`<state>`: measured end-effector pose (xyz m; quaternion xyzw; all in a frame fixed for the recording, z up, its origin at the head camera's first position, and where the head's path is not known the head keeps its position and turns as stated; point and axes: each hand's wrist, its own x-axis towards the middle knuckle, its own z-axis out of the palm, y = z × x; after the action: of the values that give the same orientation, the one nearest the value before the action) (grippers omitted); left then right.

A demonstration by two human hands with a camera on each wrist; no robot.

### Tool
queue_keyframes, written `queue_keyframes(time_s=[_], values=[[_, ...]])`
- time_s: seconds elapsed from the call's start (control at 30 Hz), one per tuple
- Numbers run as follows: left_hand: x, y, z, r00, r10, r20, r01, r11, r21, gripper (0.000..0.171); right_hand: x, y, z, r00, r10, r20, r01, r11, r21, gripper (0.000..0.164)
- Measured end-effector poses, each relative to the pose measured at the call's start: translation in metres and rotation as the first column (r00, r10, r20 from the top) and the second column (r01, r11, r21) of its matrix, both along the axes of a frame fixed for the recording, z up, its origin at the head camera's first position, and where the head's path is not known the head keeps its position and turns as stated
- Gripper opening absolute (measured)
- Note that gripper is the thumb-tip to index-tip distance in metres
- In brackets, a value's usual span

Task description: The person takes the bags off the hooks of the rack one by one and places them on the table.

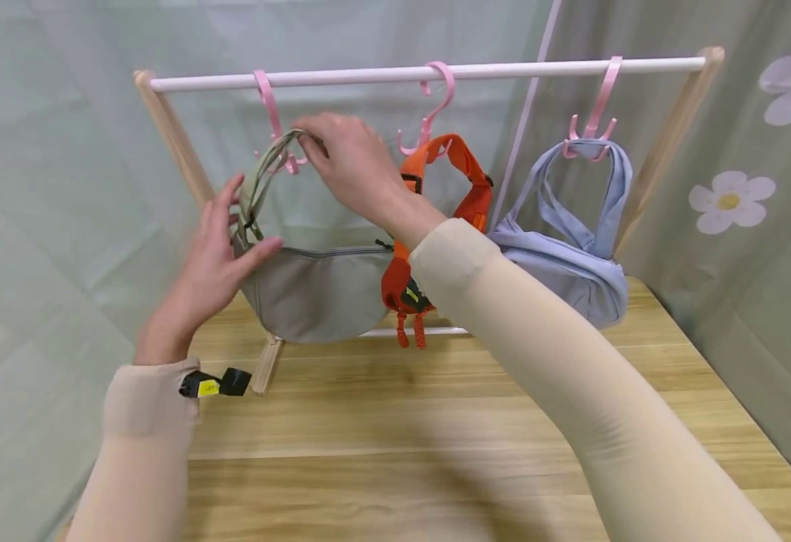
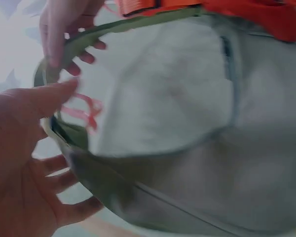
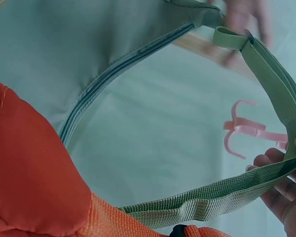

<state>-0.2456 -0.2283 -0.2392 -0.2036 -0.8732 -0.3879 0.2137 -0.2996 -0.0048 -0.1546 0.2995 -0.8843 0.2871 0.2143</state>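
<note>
A grey shoulder bag (image 1: 324, 297) with a green webbing strap (image 3: 266, 69) hangs in front of the rack's left side. My right hand (image 1: 351, 158) pinches the strap at its top, close to the left pink hook (image 1: 269, 105). In the right wrist view, the prongs of that hook (image 3: 246, 127) stand apart from the strap, inside its loop. Beside the bag's left end is my left hand (image 1: 208, 263), thumb and fingers spread around the lower strap. Its thumb (image 2: 49, 98) lies near the strap in the left wrist view; whether it presses there I cannot tell.
The white rod (image 1: 361, 75) runs between wooden posts. An orange bag (image 1: 473, 199) hangs from the middle pink hook (image 1: 445, 90), close against the grey bag. A light blue bag (image 1: 558, 263) hangs at right. Below is a wooden table (image 1: 341, 421); curtains stand behind.
</note>
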Motion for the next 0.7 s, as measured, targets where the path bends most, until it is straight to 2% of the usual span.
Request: queue_keyframes(time_s=[0.1, 0.17, 0.23, 0.3, 0.43, 0.57, 0.7], values=[[0.003, -0.004, -0.019, 1.000, 0.009, 0.021, -0.008, 0.999, -0.043, 0.088, 0.002, 0.003, 0.000, 1.000, 0.000, -0.010, 0.000, 1.000, -0.004, 0.033], [0.002, -0.005, -0.026, 0.999, 0.026, -0.021, -0.026, 0.999, -0.037, 0.085, 0.002, 0.005, -0.001, 1.000, 0.004, -0.017, -0.005, 1.000, -0.011, 0.031], [0.002, -0.005, -0.028, 0.995, 0.050, -0.083, -0.049, 0.999, 0.006, 0.081, 0.002, 0.008, -0.003, 1.000, 0.010, -0.019, -0.010, 1.000, -0.010, 0.031], [0.004, -0.006, -0.026, 0.988, 0.081, -0.135, -0.073, 0.996, 0.060, 0.079, 0.001, 0.011, -0.006, 1.000, 0.021, -0.020, -0.021, 1.000, -0.010, 0.031], [0.009, -0.008, -0.017, 0.968, 0.115, -0.224, -0.077, 0.982, 0.174, 0.069, -0.002, 0.017, -0.018, 1.000, 0.021, -0.008, -0.021, 0.999, 0.035, 0.030], [0.015, -0.009, -0.007, 0.951, 0.156, -0.268, -0.084, 0.962, 0.260, 0.055, -0.002, 0.019, -0.033, 0.999, 0.034, 0.008, -0.035, 0.994, 0.106, 0.027], [0.020, -0.012, 0.002, 0.942, 0.203, -0.269, -0.099, 0.930, 0.354, 0.047, 0.002, 0.014, -0.048, 0.997, 0.075, 0.002, -0.074, 0.986, 0.148, 0.022]])
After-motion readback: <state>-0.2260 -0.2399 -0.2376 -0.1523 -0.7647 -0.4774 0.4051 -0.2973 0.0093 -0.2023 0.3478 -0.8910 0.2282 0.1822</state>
